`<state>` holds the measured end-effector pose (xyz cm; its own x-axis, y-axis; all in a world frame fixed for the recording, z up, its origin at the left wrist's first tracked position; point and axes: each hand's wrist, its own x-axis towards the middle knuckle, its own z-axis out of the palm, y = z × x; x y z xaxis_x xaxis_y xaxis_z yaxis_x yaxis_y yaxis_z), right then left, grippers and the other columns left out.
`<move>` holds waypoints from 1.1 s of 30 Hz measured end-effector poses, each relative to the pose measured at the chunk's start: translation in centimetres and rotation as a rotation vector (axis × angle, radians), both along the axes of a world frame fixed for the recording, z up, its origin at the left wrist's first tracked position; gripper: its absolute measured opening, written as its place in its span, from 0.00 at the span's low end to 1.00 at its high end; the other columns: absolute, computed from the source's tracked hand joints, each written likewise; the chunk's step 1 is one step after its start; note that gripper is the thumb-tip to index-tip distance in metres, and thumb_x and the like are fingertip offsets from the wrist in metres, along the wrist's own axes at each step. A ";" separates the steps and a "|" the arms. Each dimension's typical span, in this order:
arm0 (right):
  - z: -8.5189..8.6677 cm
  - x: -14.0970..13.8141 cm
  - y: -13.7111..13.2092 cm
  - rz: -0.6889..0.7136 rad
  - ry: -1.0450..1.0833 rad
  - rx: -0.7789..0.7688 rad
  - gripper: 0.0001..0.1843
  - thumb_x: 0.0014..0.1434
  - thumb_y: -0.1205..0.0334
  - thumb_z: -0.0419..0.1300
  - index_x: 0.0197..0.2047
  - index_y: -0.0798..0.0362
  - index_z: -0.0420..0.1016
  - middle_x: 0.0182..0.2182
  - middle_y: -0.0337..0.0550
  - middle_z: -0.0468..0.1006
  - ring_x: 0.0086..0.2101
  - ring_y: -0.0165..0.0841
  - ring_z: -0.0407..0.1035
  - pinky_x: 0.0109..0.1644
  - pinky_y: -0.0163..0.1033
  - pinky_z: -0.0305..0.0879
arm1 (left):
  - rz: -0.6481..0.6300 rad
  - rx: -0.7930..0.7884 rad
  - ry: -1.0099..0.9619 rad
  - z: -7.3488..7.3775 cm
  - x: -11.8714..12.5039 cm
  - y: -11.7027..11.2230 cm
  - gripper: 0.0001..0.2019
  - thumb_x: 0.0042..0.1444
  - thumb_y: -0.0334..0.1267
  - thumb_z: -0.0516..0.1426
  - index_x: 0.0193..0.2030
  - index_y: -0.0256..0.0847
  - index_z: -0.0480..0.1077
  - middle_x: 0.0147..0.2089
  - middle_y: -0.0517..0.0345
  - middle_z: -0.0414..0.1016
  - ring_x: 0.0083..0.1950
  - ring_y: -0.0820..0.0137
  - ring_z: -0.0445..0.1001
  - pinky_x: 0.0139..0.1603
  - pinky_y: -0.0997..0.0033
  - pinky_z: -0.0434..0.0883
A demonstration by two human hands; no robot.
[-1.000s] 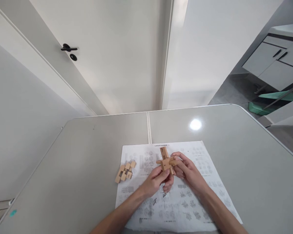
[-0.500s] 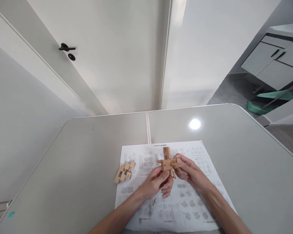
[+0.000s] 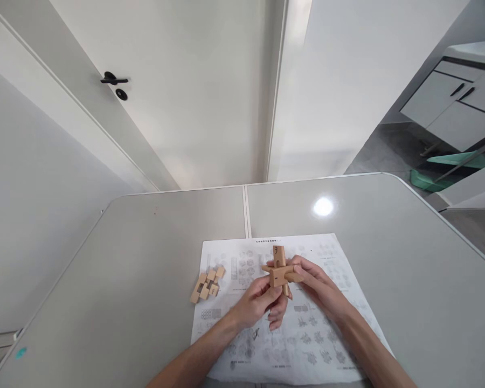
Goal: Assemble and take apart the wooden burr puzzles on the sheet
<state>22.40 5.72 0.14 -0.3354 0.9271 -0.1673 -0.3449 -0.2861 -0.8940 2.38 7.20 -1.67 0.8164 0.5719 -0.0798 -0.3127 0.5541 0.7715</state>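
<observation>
"Where is the wooden assembly (image 3: 278, 275)?"

"Between my two hands, above the printed sheet (image 3: 285, 337). Its crossed pieces point far, near, left and right, and the far one bears a dark mark."

"And your left hand (image 3: 258, 302)?"

"It grips the wood from the near left. My thumb presses low against the near face of the middle block, the one with a short dark dash, while my lower fingers curl nearer to me, apart from the wood."

"The right hand (image 3: 313, 279)?"

"It grasps the piece that sticks out to the right. My thumb tip lies on that piece, and how the other fingers wrap behind it I cannot tell. A fingertip also shows just beyond the left-pointing bar; whose hand it belongs to is unclear, as the wood covers the rest."

"What surrounds you?"

"A cluster of small wooden blocks (image 3: 207, 284) lies to the left, across the sheet's left edge, well apart from my fingers; one near block carries a dark mark. Sheet and blocks rest on a grey table (image 3: 157, 280). On the far side stands a pale door (image 3: 194, 91) with a black handle (image 3: 113, 80) at its left."
</observation>
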 end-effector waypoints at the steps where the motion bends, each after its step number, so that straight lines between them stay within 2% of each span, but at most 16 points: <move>1: 0.0 0.1 0.0 0.008 0.008 -0.001 0.18 0.70 0.43 0.61 0.38 0.47 0.76 0.52 0.50 0.82 0.59 0.49 0.71 0.66 0.53 0.60 | -0.004 0.001 0.010 0.0 0.0 0.0 0.19 0.70 0.54 0.59 0.40 0.38 0.66 0.23 0.69 0.60 0.18 0.79 0.56 0.20 0.77 0.67; 10: 0.2 0.8 0.3 0.080 0.013 0.003 0.19 0.69 0.41 0.62 0.36 0.47 0.74 0.54 0.52 0.82 0.63 0.52 0.68 0.66 0.57 0.60 | -0.017 -0.023 0.038 0.3 0.1 -0.3 0.21 0.68 0.56 0.61 0.40 0.39 0.66 0.23 0.71 0.58 0.18 0.80 0.55 0.19 0.77 0.68; 16: 0.1 1.1 0.3 0.087 -0.047 0.094 0.17 0.71 0.43 0.60 0.40 0.46 0.77 0.56 0.51 0.81 0.64 0.51 0.68 0.64 0.57 0.62 | -0.009 -0.025 0.034 0.2 0.0 -0.3 0.20 0.68 0.56 0.61 0.41 0.38 0.67 0.22 0.71 0.57 0.18 0.80 0.55 0.20 0.77 0.69; 23: -0.3 1.6 0.4 0.106 -0.066 0.141 0.17 0.70 0.43 0.62 0.38 0.47 0.78 0.50 0.51 0.82 0.62 0.51 0.69 0.60 0.57 0.67 | -0.007 -0.014 0.082 1.0 0.1 -0.4 0.21 0.66 0.57 0.62 0.38 0.38 0.69 0.21 0.70 0.57 0.18 0.80 0.55 0.20 0.76 0.68; 33: -0.3 1.8 0.2 0.168 0.036 0.120 0.15 0.71 0.45 0.61 0.38 0.47 0.74 0.58 0.54 0.80 0.63 0.51 0.69 0.64 0.59 0.63 | -0.082 0.011 0.091 1.2 0.0 -0.3 0.24 0.65 0.60 0.61 0.39 0.37 0.72 0.22 0.70 0.57 0.18 0.79 0.58 0.21 0.75 0.69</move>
